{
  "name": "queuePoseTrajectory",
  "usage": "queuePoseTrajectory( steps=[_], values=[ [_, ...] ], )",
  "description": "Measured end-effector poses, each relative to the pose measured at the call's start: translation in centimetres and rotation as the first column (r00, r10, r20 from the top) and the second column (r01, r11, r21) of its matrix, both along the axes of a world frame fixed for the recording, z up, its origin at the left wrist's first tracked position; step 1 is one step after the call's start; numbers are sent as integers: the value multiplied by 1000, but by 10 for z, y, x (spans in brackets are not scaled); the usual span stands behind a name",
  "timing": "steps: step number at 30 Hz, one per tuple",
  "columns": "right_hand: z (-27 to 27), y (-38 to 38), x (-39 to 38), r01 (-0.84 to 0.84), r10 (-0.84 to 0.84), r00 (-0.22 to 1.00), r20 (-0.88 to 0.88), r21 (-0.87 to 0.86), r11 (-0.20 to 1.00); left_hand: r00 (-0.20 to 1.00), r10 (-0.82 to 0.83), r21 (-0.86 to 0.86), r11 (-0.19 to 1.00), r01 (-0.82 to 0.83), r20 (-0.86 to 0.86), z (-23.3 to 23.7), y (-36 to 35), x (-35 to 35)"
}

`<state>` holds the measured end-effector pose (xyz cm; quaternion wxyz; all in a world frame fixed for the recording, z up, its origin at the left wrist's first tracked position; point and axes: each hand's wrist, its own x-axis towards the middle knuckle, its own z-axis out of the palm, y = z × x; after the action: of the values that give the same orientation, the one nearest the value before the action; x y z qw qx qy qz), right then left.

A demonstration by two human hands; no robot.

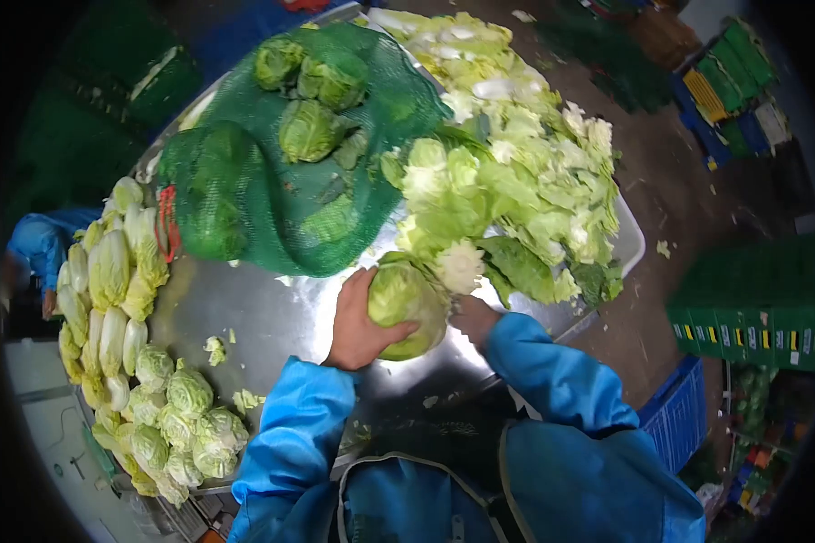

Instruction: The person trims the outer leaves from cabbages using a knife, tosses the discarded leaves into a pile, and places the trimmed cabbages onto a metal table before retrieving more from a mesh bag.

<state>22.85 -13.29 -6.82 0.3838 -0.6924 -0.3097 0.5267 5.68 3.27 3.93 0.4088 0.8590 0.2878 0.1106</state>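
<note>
A round green cabbage point(407, 306) stands near the front of the metal table point(244, 303). My left hand point(358, 323) is wrapped around its left side, thumb across the front. At the cabbage's right side is my right hand point(474, 319), its fingers partly hidden behind the cabbage and leaves; what they hold, if anything, cannot be made out. A pale cut piece point(460, 266) lies just above the right hand. Behind the cabbage, a green mesh bag point(285, 204) with several cabbages is spread over the table. Loose leaves point(525, 195) are heaped to the right.
Long Chinese cabbages point(110, 271) and trimmed round cabbages point(188, 394) are piled along the left edge. Another person in a blue sleeve point(38, 240) is at the far left. Green crates point(752, 317) and a blue crate point(679, 412) stand at the right.
</note>
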Motion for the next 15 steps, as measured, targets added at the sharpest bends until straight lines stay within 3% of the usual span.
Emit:
queuePoseTrajectory(
  steps=[2,4,5,7,10,13,15],
  values=[
    [21,-5,14,16,-65,984,-167,-275,961,989,48,-318,948,-2,137,-9,8,-44],
    [35,-9,8,19,-62,970,-237,-181,983,982,175,-484,867,-117,75,-1,3,-81],
    [41,-10,-2,48,-77,964,-253,-121,991,980,189,-475,869,-138,61,10,1,-85],
    [68,-5,-26,11,-26,962,-271,-57,998,848,528,-733,593,-332,44,33,-23,-77],
    [118,14,-39,-95,95,971,-219,11,995,779,610,-630,664,-403,144,-7,-33,-70],
    [129,20,-33,10,-18,995,-93,-90,996,785,593,-616,689,-381,178,-6,-34,-71],
    [116,13,-29,-16,16,1000,20,1,1000,817,553,-626,698,-347,164,0,-31,-81]
  ],
)
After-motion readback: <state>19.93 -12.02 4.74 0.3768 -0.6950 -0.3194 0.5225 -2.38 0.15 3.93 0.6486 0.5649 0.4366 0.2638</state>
